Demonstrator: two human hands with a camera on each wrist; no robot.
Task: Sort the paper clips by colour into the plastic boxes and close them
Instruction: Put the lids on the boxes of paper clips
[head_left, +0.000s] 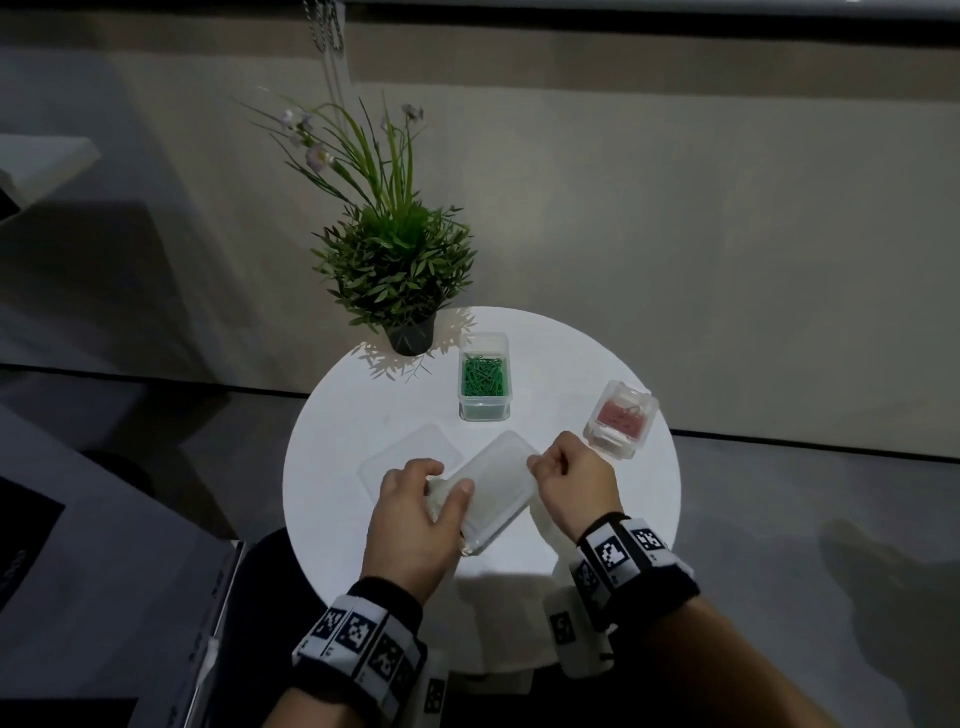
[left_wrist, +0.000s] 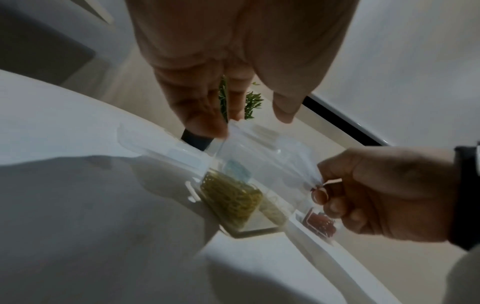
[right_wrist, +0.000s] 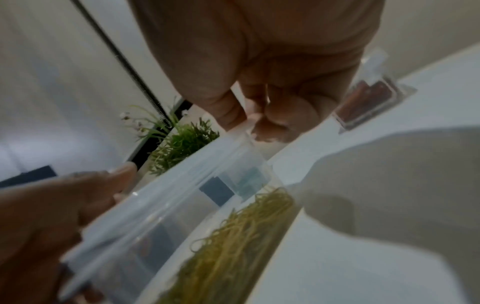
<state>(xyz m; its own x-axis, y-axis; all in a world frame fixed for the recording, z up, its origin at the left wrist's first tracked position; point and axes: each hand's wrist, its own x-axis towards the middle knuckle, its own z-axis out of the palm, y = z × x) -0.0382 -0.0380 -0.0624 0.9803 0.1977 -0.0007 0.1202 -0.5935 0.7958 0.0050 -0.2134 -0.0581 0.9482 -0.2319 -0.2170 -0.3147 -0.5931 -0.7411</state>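
Hands meet low centre of the head view over a round white surface (head_left: 597, 519). Left hand (head_left: 415, 512) wraps the near-left end of a clear plastic box (head_left: 493, 488), thumb on the lid, fingers curled over the far edge. Right hand (head_left: 571, 478) pinches the box's far-right end with curled fingertips. The box sits diagonally, lid on top, near end tilted towards the viewer; cannot tell whether the lid is fully snapped shut. Wrist views show yellow paper clips (left_wrist: 231, 201) heaped inside it, seen through the clear wall, also in the right wrist view (right_wrist: 233, 236).

Loose clear lid (head_left: 410, 457) lies flat on the surface just left of the held box, partly behind the left hand. Green-clip box (head_left: 483, 376) stands uncovered, centre of the frame, above the hands, full of green paper clips (head_left: 482, 375). Red-clip box (head_left: 621, 418) rests right of centre, near the right hand but apart, lid on, with red paper clips showing through. Potted plant (head_left: 395, 260) stands at the surface's upper-left edge, just beside the green-clip box. Both wrists carry black bands with square marker tags (head_left: 618, 553).
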